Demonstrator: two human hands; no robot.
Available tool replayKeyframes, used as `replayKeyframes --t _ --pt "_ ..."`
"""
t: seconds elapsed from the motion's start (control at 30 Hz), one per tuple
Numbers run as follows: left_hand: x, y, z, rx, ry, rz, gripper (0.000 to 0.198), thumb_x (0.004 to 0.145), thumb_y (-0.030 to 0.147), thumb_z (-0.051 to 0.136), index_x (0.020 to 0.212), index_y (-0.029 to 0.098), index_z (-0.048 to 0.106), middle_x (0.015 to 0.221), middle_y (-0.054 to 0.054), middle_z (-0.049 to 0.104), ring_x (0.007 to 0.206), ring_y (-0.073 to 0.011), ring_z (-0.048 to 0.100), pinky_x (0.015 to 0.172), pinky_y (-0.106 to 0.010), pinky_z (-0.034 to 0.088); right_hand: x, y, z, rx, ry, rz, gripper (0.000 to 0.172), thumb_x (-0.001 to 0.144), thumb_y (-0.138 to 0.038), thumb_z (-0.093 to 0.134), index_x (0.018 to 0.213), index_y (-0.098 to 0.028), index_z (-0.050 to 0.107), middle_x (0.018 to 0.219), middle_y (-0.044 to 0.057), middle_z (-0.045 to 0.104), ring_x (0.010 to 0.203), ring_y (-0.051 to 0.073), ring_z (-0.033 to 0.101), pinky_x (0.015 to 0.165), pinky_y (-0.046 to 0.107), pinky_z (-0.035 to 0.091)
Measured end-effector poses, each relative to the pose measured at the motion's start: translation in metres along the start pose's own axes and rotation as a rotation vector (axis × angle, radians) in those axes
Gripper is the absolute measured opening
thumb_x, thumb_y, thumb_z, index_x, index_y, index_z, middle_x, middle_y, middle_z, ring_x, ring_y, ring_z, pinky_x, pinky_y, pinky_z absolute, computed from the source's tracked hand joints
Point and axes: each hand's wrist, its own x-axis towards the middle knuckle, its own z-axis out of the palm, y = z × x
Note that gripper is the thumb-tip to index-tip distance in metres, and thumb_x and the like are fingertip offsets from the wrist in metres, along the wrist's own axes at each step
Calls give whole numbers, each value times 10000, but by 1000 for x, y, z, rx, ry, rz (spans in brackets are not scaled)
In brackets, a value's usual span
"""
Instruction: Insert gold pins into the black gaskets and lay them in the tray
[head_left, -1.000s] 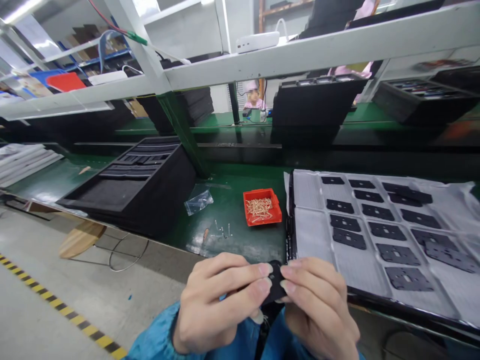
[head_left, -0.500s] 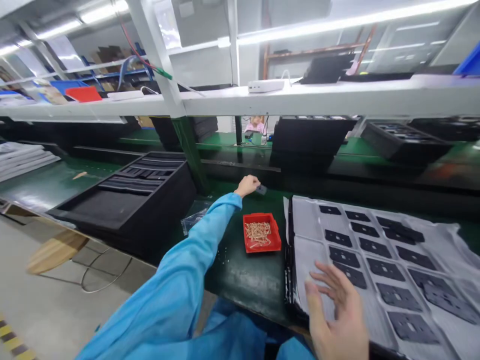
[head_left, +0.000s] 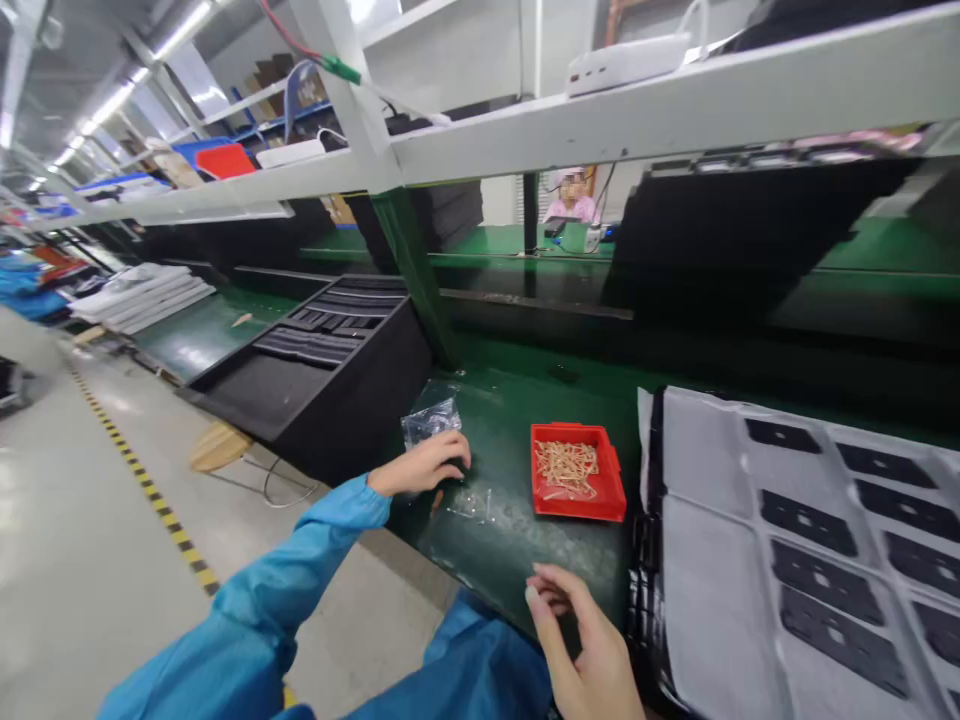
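Left hand [head_left: 426, 466], loosely curled by the bag [head_left: 433, 420], and half-open right hand [head_left: 583, 645] look empty; black plates [head_left: 855, 652] lie untouched, right.

Left arm [head_left: 259, 605] is stretched forward; left hand [head_left: 429, 463] is held palm down, fingers curled. Right hand [head_left: 583, 645] is held lower, fingers bent, thumb parted.

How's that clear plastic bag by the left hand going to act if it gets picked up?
The clear plastic bag will probably be floppy, since it lies creased and rumpled. It looks thin and see-through, so it's likely very light. On the green bench, whose shine suggests a smooth surface, it may slide easily if nudged.
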Motion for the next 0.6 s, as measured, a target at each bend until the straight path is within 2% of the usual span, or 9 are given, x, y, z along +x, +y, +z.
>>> replayKeyframes --t 0.07,0.17,0.27,0.33,0.4,0.5,0.53,0.6 --pt "-21 4 21 -47 37 -20 107 926 136 646 990 206 693 1148 -80 636 1083 -221 588 1000 -330 445 4 4 3 -26 -93 -113 203 992 -290 636 1177 -226 691 970 18 784 825 131 770 785 165 623" --pt "-25 5 42 -128 151 -100 155 884 53 576 827 181 641 1030 -88 598 972 -234 527 965 -382 396 8 6 1 -83 -116 -164 203 998 -252 629 1197 -242 667 998 8 775 859 119 771 811 155 620" --pt "-22 7 48 -278 286 -179 160 871 70 551 755 180 559 938 -69 547 929 -230 482 939 -381 380 11 3 -3 -120 -89 -152 184 1005 -251 627 1184 -238 662 991 4 775 847 115 771 803 149 618" --pt "-23 18 49 -427 374 -232 154 903 156 557 759 189 513 884 -47 513 889 -216 473 896 -362 399 15 -3 -2 -118 -50 -135 147 1011 -257 623 1149 -235 669 956 -5 776 806 108 768 771 139 613" --pt "-26 40 54 -613 446 -284 187 979 281 502 813 194 493 888 -40 510 851 -195 488 843 -340 435 20 -11 3 -111 -15 -125 104 1019 -261 614 1096 -230 675 927 -8 775 782 105 764 730 132 606" --pt "-30 88 67 -890 481 -333 323 1055 441 369 961 177 532 1019 -81 574 878 -178 564 827 -328 505 30 -23 16 -150 10 -185 110 1036 -237 574 1105 -213 657 935 16 752 788 119 743 720 185 605" --pt "-30 105 70 -1026 482 -352 361 1051 482 387 1004 167 557 1054 -92 590 888 -175 586 830 -325 521 33 -26 19 -186 7 -227 127 1039 -228 563 1134 -206 645 949 28 739 801 131 731 733 219 605" --pt "-30 134 75 -1405 482 -420 408 980 543 575 1032 141 625 1018 -87 616 848 -162 608 808 -303 535 37 -29 24 -266 0 -305 162 1041 -212 550 1182 -192 625 972 48 716 826 154 708 751 279 598"
